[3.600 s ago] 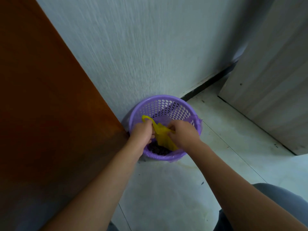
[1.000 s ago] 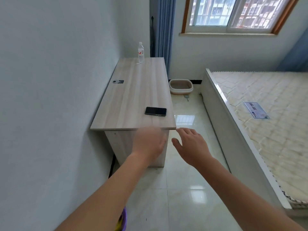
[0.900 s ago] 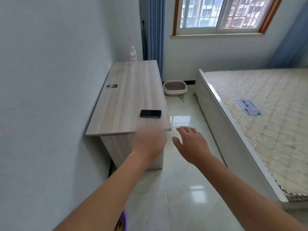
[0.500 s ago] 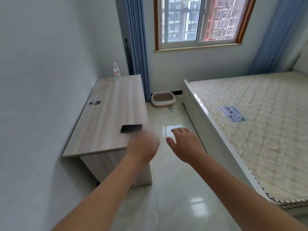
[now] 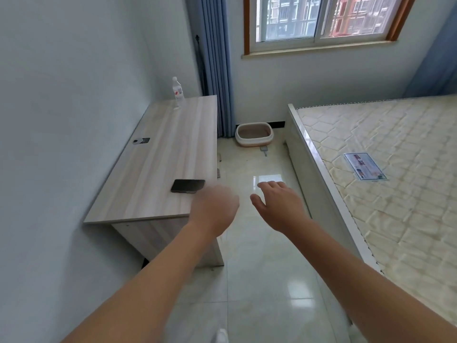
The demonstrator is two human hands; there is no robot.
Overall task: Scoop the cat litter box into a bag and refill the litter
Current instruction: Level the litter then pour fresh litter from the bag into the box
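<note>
Litter box [image 5: 254,134] sits on the floor [image 5: 262,243] at the far wall, under the window [image 5: 319,18], btwn the curtain [image 5: 215,58] and the bed [image 5: 311,154]. Pale rim, brownish inside; too far off to make out what's in it. A small grey item [image 5: 264,150], maybe the scoop, lies on the tiles just in front of it.

Both hands are raised over the floor mid-room, well apart from the box. R hand [image 5: 278,205]: fingers spread and relaxed, thumb out, holding nothing. L hand [image 5: 214,210]: motion-blurred, back toward the camera, can't tell how the fingers lie.

Desk [image 5: 158,169] along the left wall carries a dark phone [image 5: 188,185] near its front edge, and a clear bottle [image 5: 177,91] upright at the far end; fill level not readable. Bare mattress [image 5: 395,194] w/ a printed sheet [image 5: 365,166] flat on it.
</note>
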